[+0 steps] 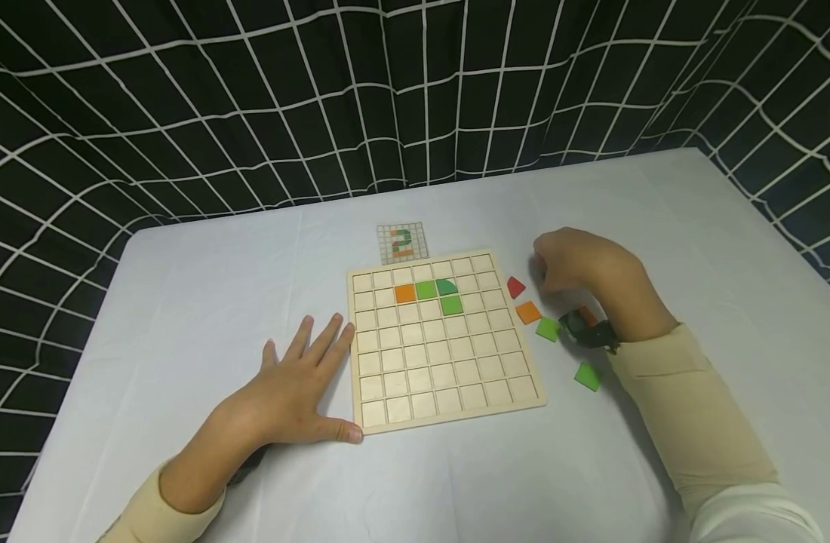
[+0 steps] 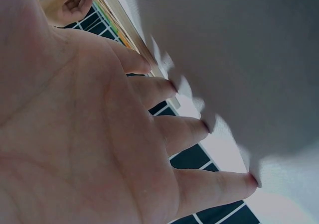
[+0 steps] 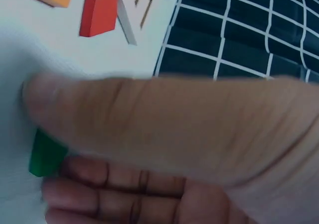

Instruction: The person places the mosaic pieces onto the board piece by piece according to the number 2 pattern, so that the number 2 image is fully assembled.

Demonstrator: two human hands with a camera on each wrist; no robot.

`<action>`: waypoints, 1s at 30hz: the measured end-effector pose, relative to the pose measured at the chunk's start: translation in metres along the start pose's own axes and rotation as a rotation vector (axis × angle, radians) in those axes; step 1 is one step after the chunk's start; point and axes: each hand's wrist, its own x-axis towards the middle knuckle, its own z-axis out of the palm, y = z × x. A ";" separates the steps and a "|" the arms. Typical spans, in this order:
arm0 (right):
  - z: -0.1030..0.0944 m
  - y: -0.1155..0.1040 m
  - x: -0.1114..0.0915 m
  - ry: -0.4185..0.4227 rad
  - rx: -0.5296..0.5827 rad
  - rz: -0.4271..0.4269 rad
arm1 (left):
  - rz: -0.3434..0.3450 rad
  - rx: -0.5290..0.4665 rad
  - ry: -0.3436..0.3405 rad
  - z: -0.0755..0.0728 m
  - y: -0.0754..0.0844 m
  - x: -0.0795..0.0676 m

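Observation:
A wooden grid board (image 1: 422, 377) lies on the table with an orange square (image 1: 404, 293), a light green square (image 1: 425, 289), a dark green rounded tile (image 1: 446, 286) and a second light green square (image 1: 452, 305) in its upper cells. Spread flat, my left hand (image 1: 293, 396) touches the board's left edge with fingertips and its lower left corner with the thumb. Right of the board, my right hand (image 1: 585, 264) is low over the table, fingers curled. In the right wrist view a green piece (image 3: 47, 154) sits between its thumb and fingers, partly hidden by the thumb.
A small pattern card (image 1: 403, 243) lies behind the board. Beside the board's right edge are a red tile (image 1: 515, 287), an orange square (image 1: 528, 312) and a green square (image 1: 548, 329). Another green square (image 1: 588, 376) is nearer. Netted dark curtains (image 1: 320, 98) surround the table.

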 end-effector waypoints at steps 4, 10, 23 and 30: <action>0.000 0.001 0.000 -0.004 -0.011 0.004 | -0.003 0.001 -0.003 0.000 0.000 0.000; 0.001 0.000 0.000 -0.005 0.006 -0.005 | -0.005 -0.004 -0.002 0.001 0.000 0.000; 0.000 -0.005 0.000 -0.026 0.020 -0.124 | -0.007 -0.001 0.000 0.000 0.001 0.000; 0.000 -0.008 -0.001 0.002 0.067 -0.258 | -0.006 0.002 0.001 0.000 0.001 0.000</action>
